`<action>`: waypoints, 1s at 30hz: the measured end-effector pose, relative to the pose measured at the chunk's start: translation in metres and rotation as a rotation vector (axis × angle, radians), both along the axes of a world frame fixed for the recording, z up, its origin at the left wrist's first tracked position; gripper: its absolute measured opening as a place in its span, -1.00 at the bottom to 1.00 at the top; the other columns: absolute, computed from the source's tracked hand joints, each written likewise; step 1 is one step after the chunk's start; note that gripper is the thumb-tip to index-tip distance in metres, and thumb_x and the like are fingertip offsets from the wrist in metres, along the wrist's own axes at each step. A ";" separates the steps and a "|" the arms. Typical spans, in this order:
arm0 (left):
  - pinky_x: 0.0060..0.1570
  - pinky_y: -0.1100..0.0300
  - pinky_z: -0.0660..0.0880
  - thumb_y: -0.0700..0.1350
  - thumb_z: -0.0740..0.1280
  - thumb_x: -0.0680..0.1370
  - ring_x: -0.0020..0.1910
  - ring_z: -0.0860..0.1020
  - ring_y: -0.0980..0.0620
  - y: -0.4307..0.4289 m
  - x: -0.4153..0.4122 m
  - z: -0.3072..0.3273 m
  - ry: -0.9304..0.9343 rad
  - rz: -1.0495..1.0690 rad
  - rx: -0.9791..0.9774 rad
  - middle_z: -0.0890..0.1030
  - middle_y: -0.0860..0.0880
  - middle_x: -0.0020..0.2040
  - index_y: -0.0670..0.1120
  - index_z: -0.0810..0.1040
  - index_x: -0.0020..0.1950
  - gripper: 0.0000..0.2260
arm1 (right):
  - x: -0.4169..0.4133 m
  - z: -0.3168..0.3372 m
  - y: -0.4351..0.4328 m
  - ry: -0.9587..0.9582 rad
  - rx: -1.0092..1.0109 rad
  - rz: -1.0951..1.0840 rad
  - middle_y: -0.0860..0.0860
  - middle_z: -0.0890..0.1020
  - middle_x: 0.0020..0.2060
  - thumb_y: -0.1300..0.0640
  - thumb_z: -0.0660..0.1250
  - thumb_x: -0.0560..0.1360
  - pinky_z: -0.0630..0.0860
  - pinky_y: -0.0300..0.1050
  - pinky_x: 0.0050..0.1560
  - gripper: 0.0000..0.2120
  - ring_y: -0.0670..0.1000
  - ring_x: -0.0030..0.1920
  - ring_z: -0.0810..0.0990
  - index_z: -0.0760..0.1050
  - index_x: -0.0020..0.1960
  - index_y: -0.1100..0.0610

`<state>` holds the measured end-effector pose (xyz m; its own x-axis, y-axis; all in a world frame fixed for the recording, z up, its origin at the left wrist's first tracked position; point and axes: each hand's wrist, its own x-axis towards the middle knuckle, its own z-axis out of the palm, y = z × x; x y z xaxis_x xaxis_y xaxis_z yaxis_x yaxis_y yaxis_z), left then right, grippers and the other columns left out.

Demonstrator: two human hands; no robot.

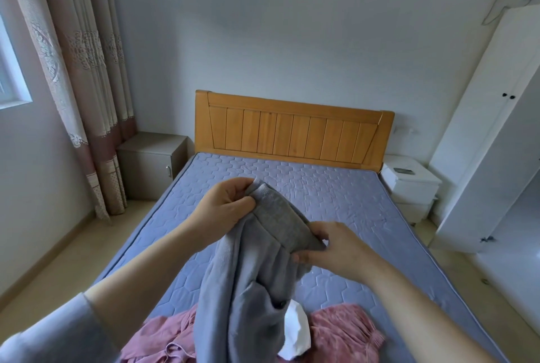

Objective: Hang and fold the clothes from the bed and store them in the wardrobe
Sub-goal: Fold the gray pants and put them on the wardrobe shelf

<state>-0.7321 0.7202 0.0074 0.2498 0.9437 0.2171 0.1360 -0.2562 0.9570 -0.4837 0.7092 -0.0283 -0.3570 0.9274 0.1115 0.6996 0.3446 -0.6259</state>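
I hold grey trousers (248,289) up over the bed (336,202) by their ribbed waistband. My left hand (222,204) pinches the far end of the band. My right hand (330,245) grips its near end. The legs hang down in front of me, with a white pocket lining (295,333) turned out. Pink clothes (342,336) lie crumpled on the near part of the bed, partly hidden behind the trousers. The white wardrobe (493,134) stands at the right with one door swung open.
The wooden headboard (292,131) is against the far wall. A grey nightstand (152,163) stands left of the bed, a white one (409,187) right of it. Curtains (87,76) hang at the left by a window. Floor runs along both sides.
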 end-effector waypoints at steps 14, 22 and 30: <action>-0.05 -0.11 0.52 -0.27 0.25 0.46 -0.12 0.57 -0.09 0.000 -0.019 -0.014 0.332 0.186 0.206 0.63 0.00 -0.16 0.05 0.59 -0.02 -0.74 | -0.017 -0.006 -0.006 -0.303 0.027 0.133 0.02 0.54 -0.30 -0.08 0.38 0.45 0.38 -0.11 -0.27 -0.75 0.01 -0.24 0.52 0.48 -0.21 0.09; -0.07 -0.06 0.55 -0.29 0.22 0.45 -0.11 0.58 0.08 0.001 -0.028 -0.029 0.415 0.161 0.202 0.64 0.08 -0.12 0.14 0.54 0.01 -0.66 | -0.016 -0.004 0.002 -0.462 0.336 0.049 0.01 0.57 -0.25 -0.20 0.40 0.41 0.20 -0.11 -0.12 -0.68 0.04 -0.08 0.46 0.35 -0.27 -0.04; 0.17 -0.13 0.49 -0.22 0.16 0.33 0.04 0.61 -0.07 -0.001 -0.021 -0.031 0.135 0.065 0.017 0.67 -0.12 0.00 -0.06 0.63 0.04 -0.63 | 0.011 -0.026 0.007 -0.035 0.069 -0.216 -0.14 0.49 -0.01 -0.20 0.54 0.29 0.40 -0.25 -0.04 -0.53 -0.11 0.03 0.46 0.40 0.02 -0.03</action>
<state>-0.7527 0.7191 -0.0236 0.2161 0.9554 0.2013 0.2800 -0.2582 0.9246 -0.4727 0.7160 -0.0539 -0.1558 0.9733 0.1686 0.7826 0.2258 -0.5801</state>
